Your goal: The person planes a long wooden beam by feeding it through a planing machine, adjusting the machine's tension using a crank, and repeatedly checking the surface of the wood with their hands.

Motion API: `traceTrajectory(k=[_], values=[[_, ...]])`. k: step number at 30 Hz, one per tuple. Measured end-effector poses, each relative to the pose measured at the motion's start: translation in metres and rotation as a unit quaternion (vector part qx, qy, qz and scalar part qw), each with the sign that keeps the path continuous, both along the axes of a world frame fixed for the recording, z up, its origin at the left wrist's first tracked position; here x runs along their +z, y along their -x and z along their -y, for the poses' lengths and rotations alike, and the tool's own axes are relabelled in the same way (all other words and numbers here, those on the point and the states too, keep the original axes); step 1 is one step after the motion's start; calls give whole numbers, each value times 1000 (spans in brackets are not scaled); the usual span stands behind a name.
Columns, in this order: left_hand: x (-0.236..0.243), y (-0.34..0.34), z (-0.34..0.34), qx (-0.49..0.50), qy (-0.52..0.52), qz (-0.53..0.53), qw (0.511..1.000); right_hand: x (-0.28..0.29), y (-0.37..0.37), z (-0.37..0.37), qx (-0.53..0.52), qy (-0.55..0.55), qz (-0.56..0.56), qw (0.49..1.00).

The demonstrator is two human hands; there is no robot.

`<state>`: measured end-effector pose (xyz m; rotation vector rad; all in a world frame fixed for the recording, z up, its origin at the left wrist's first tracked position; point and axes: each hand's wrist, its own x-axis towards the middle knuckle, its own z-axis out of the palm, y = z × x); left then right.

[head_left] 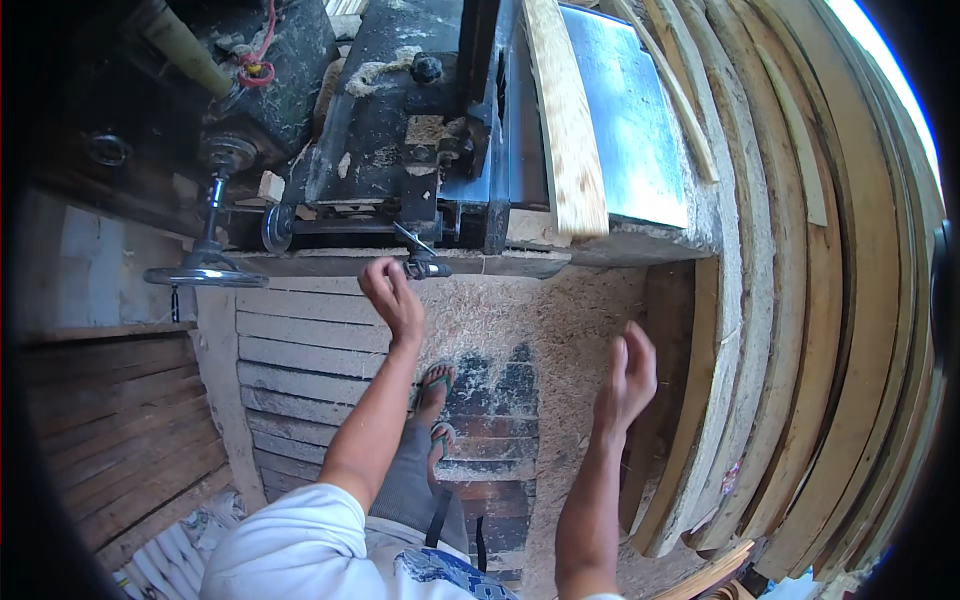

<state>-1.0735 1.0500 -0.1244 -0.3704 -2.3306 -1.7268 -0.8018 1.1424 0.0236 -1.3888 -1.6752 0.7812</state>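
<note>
My left hand [394, 298] is at the front edge of a woodworking machine, right beside a small dark clamp handle [430, 269]. Its fingers are loosely bent, and I see no grip around the handle; whether a fingertip touches it is hard to tell. Farther right, my right hand [627, 378] hangs in the air with its fingers stretched out and nothing in it. Beyond the hands, a light wooden board [568, 120] lies lengthwise on the machine's shiny metal table [632, 120], its near end reaching the front edge. The black fence [497, 200] runs to the left of the board.
A chrome handwheel [206, 277] sticks out at the machine's left. Long stacked planks [855, 300] curve along the right side, and a thin strip [680, 110] rests by the metal table. Sawdust [570, 330] covers the slatted floor around my sandalled feet.
</note>
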Motion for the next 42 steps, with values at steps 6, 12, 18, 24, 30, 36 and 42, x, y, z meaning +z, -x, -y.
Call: traceTrajectory(k=[6,12,18,24,30,36,42], values=[[-16,44,-19,-55,63,188,979,-19,93,-58,56,11,396,916],[-25,49,-7,-87,-154,436,882,-40,-56,88,46,113,487,865],[-60,58,0,-102,-163,459,867,-43,-215,243,82,91,469,875],[-45,52,-7,-89,-187,486,849,-27,-252,283,49,120,459,879],[7,43,-14,-124,78,196,969,-10,-89,85,85,87,435,892],[77,65,-34,-226,493,-255,801,-17,24,-16,134,189,408,883],[78,-32,19,-187,192,-177,947,-20,-47,31,179,212,322,905]])
